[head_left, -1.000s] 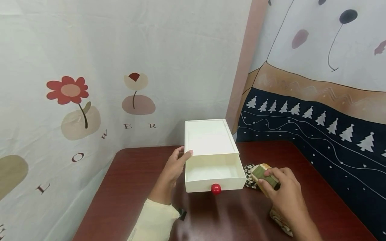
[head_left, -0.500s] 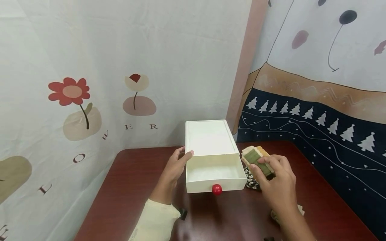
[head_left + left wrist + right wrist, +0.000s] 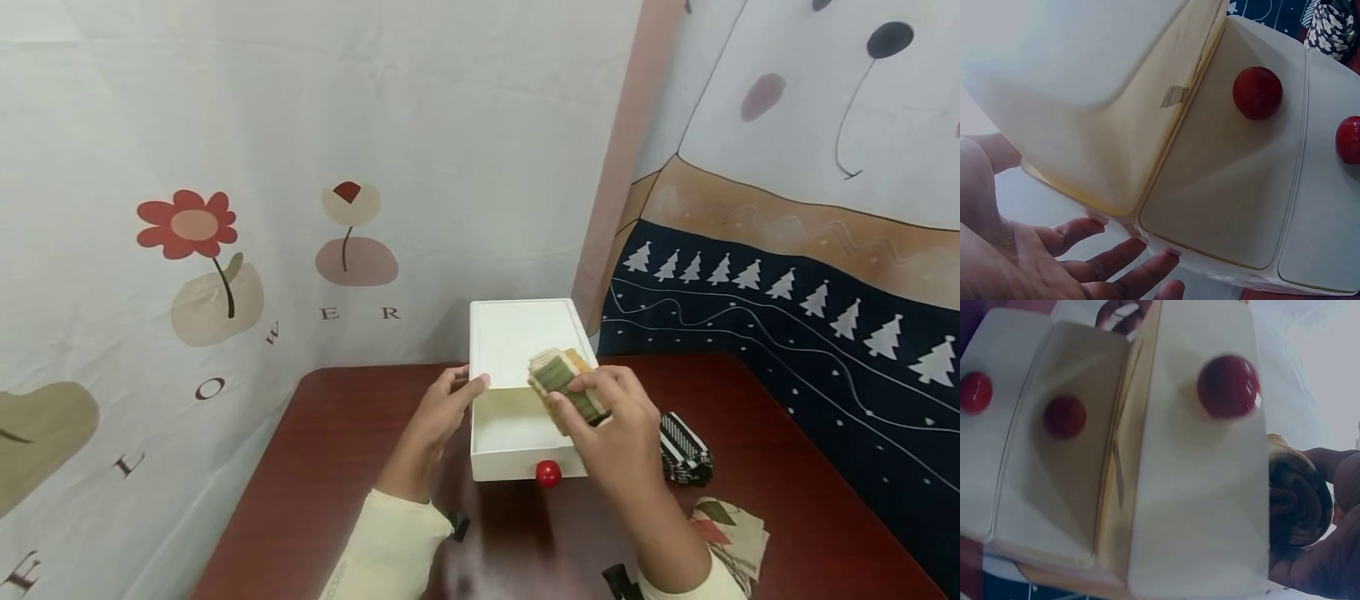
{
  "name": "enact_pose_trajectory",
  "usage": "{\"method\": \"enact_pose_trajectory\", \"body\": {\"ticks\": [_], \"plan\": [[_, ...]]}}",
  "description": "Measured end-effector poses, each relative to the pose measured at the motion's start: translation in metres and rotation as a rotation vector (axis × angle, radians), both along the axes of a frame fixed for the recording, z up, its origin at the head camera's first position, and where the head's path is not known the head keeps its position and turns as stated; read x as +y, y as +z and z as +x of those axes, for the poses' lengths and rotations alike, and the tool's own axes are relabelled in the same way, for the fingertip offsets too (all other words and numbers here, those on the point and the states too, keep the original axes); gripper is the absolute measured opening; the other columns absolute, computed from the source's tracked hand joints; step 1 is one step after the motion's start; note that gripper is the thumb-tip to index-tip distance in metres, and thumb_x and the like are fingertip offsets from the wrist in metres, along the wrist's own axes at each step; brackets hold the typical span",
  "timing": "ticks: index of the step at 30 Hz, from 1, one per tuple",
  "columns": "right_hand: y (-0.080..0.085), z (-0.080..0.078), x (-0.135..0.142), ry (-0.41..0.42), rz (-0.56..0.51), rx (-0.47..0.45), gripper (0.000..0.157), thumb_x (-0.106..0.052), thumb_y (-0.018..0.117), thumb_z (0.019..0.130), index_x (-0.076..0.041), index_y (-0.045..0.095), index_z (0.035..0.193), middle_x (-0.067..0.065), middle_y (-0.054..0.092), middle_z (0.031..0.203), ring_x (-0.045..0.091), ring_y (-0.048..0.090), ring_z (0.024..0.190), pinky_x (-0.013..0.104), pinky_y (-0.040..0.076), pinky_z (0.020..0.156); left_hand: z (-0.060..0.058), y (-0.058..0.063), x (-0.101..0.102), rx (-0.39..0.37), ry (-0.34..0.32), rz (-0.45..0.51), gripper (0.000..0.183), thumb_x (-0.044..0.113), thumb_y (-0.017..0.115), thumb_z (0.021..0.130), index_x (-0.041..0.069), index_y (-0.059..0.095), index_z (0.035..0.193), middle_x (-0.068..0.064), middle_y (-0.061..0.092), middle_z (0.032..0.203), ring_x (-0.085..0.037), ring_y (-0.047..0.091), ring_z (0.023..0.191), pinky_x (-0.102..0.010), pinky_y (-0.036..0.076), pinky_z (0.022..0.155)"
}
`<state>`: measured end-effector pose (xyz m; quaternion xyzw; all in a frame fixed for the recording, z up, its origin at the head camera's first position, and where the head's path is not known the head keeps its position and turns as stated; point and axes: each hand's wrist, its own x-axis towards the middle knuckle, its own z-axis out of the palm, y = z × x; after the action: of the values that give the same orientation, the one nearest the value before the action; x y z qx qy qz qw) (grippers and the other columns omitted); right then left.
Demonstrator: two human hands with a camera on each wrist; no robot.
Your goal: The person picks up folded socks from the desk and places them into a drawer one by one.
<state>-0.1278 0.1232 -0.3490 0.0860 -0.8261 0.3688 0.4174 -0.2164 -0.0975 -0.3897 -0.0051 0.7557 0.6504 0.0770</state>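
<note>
A white drawer cabinet point(image 3: 517, 337) stands on the table, its top drawer point(image 3: 510, 429) pulled out and fitted with a red knob point(image 3: 548, 473). My left hand point(image 3: 442, 412) steadies the cabinet's left side, thumb on the top edge and fingers against the side wall; the left wrist view shows those fingers spread and touching it. Between thumb and fingers, my right hand point(image 3: 611, 417) pinches a folded cloth point(image 3: 558, 379) in green, cream and yellow, over the drawer's right part. The right wrist view shows the cloth's dark rolled end point(image 3: 1297, 500) beside the drawer front.
To the right lies a folded black-and-white patterned cloth point(image 3: 684, 450). Nearer me is a beige leaf-print cloth point(image 3: 731, 533), partly behind my right forearm. Lower drawers point(image 3: 1222, 169) with red knobs are closed. A printed wall hanging point(image 3: 375, 125) rises behind the red-brown table point(image 3: 360, 433).
My right hand has carried the folded cloth leftward from beside the cabinet to over the pulled-out drawer. The black-and-white cloth now shows more fully. My left hand has stayed on the cabinet.
</note>
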Motion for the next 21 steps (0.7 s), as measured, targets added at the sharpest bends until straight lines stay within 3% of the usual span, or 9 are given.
{"method": "enact_pose_trajectory", "body": {"ticks": [5, 8, 11, 21], "plan": [[0.000, -0.007, -0.018, 0.042, -0.028, -0.073, 0.022, -0.012, 0.096, 0.083, -0.007, 0.076, 0.090, 0.012, 0.069, 0.096, 0.025, 0.070, 0.083, 0.033, 0.059, 0.064, 0.000, 0.000, 0.000, 0.014, -0.001, -0.002, 0.068, 0.045, 0.068, 0.105, 0.007, 0.050, 0.158, -0.023, 0.056, 0.157, -0.041, 0.058, 0.143, -0.065, 0.043, 0.121], [-0.001, -0.008, -0.027, 0.056, -0.054, -0.151, 0.022, -0.015, 0.096, 0.083, -0.007, 0.076, 0.089, 0.012, 0.070, 0.097, 0.025, 0.068, 0.084, 0.028, 0.056, 0.063, 0.000, 0.002, 0.000, 0.012, 0.004, -0.008, 0.066, 0.045, 0.067, 0.105, 0.007, 0.052, 0.156, -0.021, 0.060, 0.153, -0.036, 0.063, 0.133, -0.056, 0.050, 0.110], [-0.002, -0.009, -0.035, 0.060, -0.066, -0.217, 0.022, -0.018, 0.096, 0.084, -0.009, 0.076, 0.088, 0.011, 0.071, 0.098, 0.025, 0.066, 0.084, 0.027, 0.052, 0.061, -0.001, 0.004, 0.001, 0.006, 0.006, -0.020, 0.064, 0.047, 0.067, 0.105, 0.009, 0.054, 0.154, -0.019, 0.064, 0.148, -0.033, 0.067, 0.125, -0.044, 0.048, 0.095], [-0.005, -0.008, -0.054, 0.041, -0.017, -0.329, 0.026, -0.022, 0.092, 0.090, -0.012, 0.068, 0.086, 0.011, 0.066, 0.095, 0.017, 0.050, 0.074, 0.027, 0.039, 0.060, -0.004, 0.006, 0.001, -0.016, -0.018, -0.035, 0.056, 0.042, 0.060, 0.109, 0.009, 0.052, 0.154, -0.018, 0.060, 0.153, -0.041, 0.065, 0.136, -0.038, 0.041, 0.083]]}}
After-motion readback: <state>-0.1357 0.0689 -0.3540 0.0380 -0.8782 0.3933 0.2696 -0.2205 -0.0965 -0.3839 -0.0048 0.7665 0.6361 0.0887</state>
